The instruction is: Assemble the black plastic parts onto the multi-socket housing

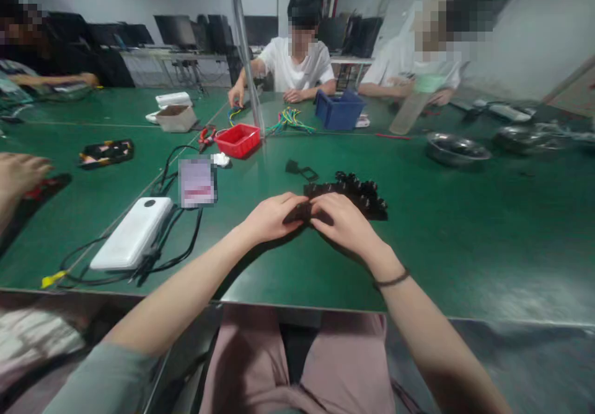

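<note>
My left hand (277, 215) and my right hand (341, 219) meet over the near middle of the table. Between them they grip a small dark brown or black piece (297, 213), its kind too blurred to make out. My fingers are wrapped round it and hide most of it. Right behind my hands lies a dark flat board (377, 213) with several black knobbed parts (356, 184) on and beside it. A little farther off is a small black frame-like part (301, 170).
A white power bank (132, 234) with black cables lies left, beside a purple-and-white box (198, 183). Beyond stand a red bin (238, 140), a blue bin (339, 110) and a metal bowl (458, 149). Other people sit around the green table (465, 246); one hand (21, 178) shows at far left.
</note>
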Demonstrator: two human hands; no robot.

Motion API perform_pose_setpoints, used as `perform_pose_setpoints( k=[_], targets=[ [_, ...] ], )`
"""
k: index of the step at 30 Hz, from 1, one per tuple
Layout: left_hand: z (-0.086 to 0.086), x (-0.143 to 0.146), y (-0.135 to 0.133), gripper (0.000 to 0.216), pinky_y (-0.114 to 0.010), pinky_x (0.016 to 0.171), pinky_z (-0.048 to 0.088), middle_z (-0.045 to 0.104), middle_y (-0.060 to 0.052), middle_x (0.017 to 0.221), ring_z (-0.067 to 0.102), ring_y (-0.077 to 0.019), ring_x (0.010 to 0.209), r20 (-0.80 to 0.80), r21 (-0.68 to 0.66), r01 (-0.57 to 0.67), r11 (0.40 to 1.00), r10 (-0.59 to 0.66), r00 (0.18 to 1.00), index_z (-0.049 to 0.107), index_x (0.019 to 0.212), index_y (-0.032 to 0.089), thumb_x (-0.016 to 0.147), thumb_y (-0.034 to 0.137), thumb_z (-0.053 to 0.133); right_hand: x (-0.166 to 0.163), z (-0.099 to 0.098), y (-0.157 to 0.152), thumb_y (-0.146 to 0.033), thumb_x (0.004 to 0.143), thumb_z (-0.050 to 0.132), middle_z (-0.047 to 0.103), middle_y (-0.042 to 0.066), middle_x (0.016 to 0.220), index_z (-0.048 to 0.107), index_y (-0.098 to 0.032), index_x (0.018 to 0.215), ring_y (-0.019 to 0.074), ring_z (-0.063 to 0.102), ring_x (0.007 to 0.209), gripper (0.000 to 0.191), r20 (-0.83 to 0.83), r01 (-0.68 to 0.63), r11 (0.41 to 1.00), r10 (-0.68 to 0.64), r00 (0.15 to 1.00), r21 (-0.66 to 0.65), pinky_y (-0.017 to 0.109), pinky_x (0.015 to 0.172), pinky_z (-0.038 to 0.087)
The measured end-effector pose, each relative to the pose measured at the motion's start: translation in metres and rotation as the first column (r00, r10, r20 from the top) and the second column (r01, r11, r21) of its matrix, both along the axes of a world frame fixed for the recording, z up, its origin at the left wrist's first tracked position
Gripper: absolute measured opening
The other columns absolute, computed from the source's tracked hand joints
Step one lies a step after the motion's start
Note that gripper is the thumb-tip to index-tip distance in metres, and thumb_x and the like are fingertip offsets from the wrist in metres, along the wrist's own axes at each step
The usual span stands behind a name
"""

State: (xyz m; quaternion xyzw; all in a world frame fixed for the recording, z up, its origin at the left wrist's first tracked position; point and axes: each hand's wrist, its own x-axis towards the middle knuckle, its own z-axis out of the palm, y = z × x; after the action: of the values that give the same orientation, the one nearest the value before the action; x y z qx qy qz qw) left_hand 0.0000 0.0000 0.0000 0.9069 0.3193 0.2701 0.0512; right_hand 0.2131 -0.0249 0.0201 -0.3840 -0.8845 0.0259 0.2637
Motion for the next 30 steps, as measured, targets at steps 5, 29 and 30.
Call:
perform_pose_setpoints(
  k=[5,29,30],
  targets=[
    [-0.0011,-0.0009,-0.0006,0.042,-0.034,0.085,0.056,0.066,-0.011,0.113,0.067,-0.0231,0.100,0.010,0.007,0.001,1.000,-0.002,1.000,0.053,0.123,0.016,0.084,0.025,0.063,0.0008,0.0004,-0.0007,-0.018,0.085,0.062,0.069,0.010,0.103,0.057,-0.020,0.086,0.0263,0.061,0.098,0.005,-0.009,-0.002,1.000,0.002,1.000,-0.009,0.041,0.085,0.046],
    [0.0007,-0.0005,-0.0011,0.044,-0.035,0.081,0.056,0.068,-0.012,0.106,0.068,-0.0238,0.095,0.026,0.081,-0.019,0.997,0.017,1.000,0.055,0.123,0.015,0.081,0.027,0.064,0.0001,0.0008,-0.0012,-0.016,0.083,0.060,0.069,0.010,0.102,0.056,-0.020,0.085,0.0257,0.061,0.098,0.006,-0.023,0.007,1.000,-0.008,1.000,-0.021,0.041,0.086,0.046],
    [0.0010,-0.0005,-0.0011,0.044,-0.036,0.082,0.056,0.067,-0.012,0.106,0.067,-0.0240,0.095,0.029,0.089,-0.017,0.996,0.014,0.999,0.055,0.122,0.015,0.081,0.027,0.064,0.0000,0.0008,-0.0012,-0.016,0.083,0.060,0.069,0.010,0.102,0.056,-0.021,0.085,0.0256,0.061,0.098,0.007,-0.023,0.007,1.000,-0.008,1.000,-0.023,0.040,0.086,0.046]
  ],
)
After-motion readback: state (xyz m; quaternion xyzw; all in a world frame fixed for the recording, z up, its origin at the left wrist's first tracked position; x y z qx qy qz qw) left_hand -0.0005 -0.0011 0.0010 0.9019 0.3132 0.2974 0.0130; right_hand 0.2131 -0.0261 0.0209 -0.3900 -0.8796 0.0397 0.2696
